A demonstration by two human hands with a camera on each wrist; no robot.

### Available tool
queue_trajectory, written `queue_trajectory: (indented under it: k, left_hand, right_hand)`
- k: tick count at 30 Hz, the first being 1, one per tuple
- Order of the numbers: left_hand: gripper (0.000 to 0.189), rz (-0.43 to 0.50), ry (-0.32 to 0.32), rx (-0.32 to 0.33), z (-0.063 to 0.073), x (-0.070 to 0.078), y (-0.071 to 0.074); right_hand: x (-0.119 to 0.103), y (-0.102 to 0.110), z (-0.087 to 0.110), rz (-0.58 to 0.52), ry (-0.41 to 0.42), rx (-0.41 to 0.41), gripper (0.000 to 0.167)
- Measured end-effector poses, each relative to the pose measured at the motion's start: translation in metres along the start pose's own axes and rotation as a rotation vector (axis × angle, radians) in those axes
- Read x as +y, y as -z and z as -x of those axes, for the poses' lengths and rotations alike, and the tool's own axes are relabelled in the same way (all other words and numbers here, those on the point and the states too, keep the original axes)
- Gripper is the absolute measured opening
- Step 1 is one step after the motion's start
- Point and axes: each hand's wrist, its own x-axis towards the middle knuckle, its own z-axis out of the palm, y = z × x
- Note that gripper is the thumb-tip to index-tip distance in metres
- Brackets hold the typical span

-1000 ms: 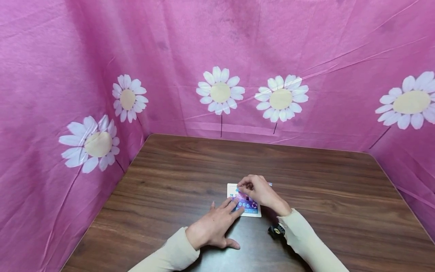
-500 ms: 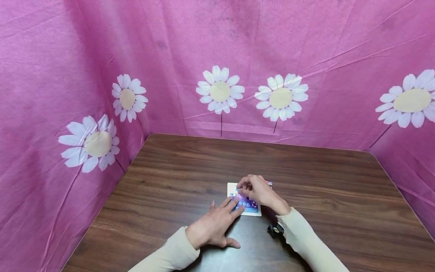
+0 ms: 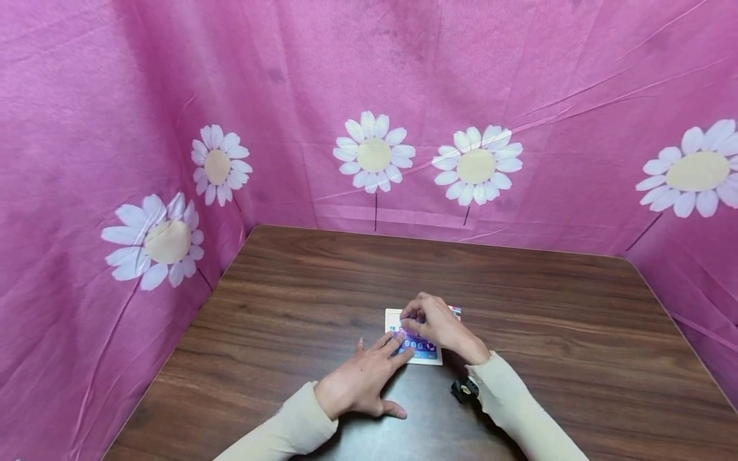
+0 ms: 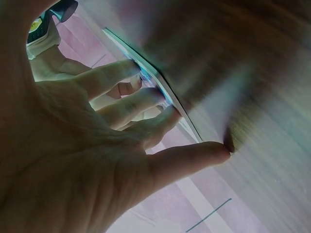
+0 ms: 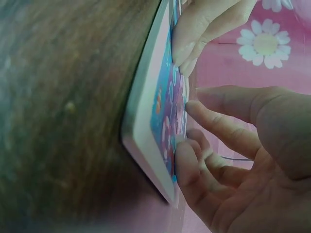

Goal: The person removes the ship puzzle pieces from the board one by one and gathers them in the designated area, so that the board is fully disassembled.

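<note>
A small flat board with a pale border and a purple and blue picture lies on the table, partly covered by both hands. My left hand comes in from the lower left, its spread fingers resting on the board's near left part and its thumb out over the wood. Over the upper part is my right hand, fingers bent downward. In the right wrist view its fingertips are right at the picture's surface. I cannot tell whether a small piece sits between the right thumb and forefinger.
A small red and blue patterned thing shows past the right hand, beyond the board. The brown wooden table is bordered by a pink cloth printed with daisies. A black device is worn at the right wrist.
My right hand has shifted very slightly left, and a little more of the patterned thing behind it shows. The left hand keeps its place on the board.
</note>
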Motion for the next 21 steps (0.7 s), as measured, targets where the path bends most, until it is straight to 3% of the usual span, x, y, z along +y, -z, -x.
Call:
queue_trajectory:
  k: [21]
  left_hand:
    - [0.104, 0.002, -0.012, 0.016, 0.0005, 0.0007, 0.0003]
  right_hand:
    - [-0.0055, -0.0027, 0.0058, 0.077, -0.008, 0.044, 0.010]
